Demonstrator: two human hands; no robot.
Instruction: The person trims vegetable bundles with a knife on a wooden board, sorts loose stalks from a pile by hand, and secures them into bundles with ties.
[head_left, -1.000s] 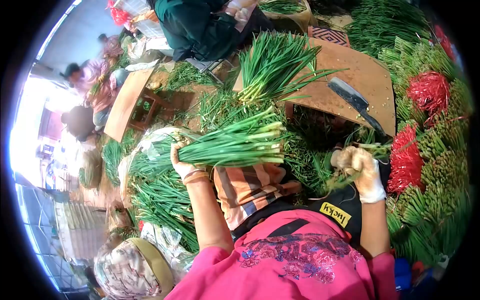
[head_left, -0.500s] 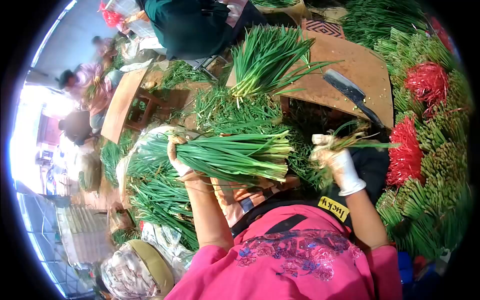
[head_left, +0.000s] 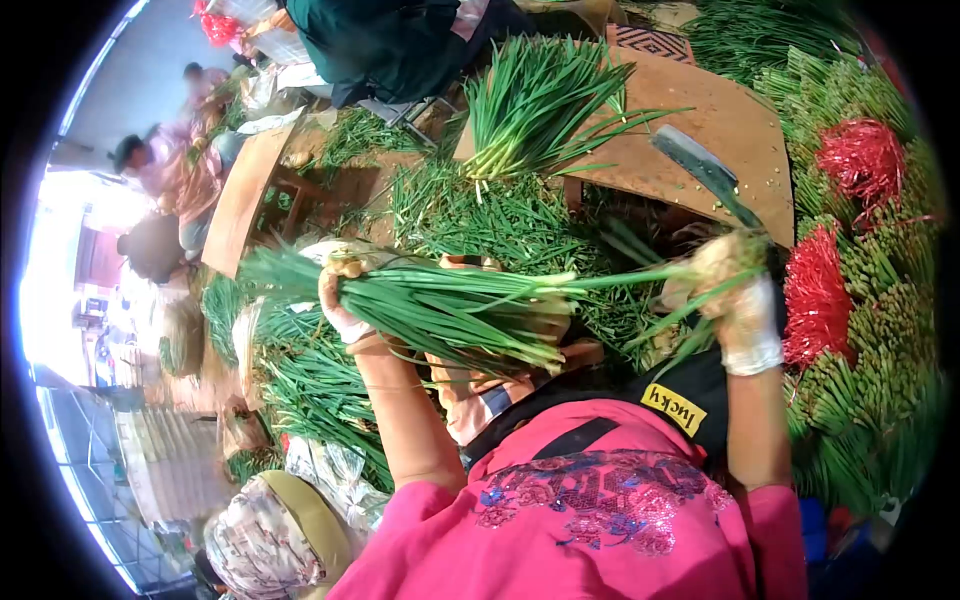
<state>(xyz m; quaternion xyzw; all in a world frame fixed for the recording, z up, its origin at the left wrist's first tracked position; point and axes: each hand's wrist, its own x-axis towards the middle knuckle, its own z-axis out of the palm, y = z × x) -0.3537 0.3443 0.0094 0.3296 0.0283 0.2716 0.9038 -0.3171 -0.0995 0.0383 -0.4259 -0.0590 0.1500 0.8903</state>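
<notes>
My left hand point(head_left: 342, 290), in a soiled whitish glove, is wrapped round the leafy end of a bunch of garlic chives point(head_left: 450, 305). The bunch lies across in front of me, its pale stem ends pointing right. My right hand point(head_left: 735, 290), gloved too and somewhat blurred by motion, is closed on a few long chive stalks point(head_left: 640, 280). These stretch between the bunch and that hand. Other loose leaves hang below the right hand. Its fingertips are partly hidden.
A wooden board point(head_left: 700, 120) ahead bears another chive bunch point(head_left: 535, 110) and a large knife point(head_left: 700, 165). Trimmed leaves point(head_left: 480, 220) litter the ground. Stacked bundles point(head_left: 880, 300) with red ties point(head_left: 815, 300) stand at right. Loose chives point(head_left: 325, 390) lie at left. Co-workers sit nearby.
My right hand has moved right and slightly up. The withered leaves it held are no longer distinct; long green stalks now run from the bunch to it. My left hand keeps its hold.
</notes>
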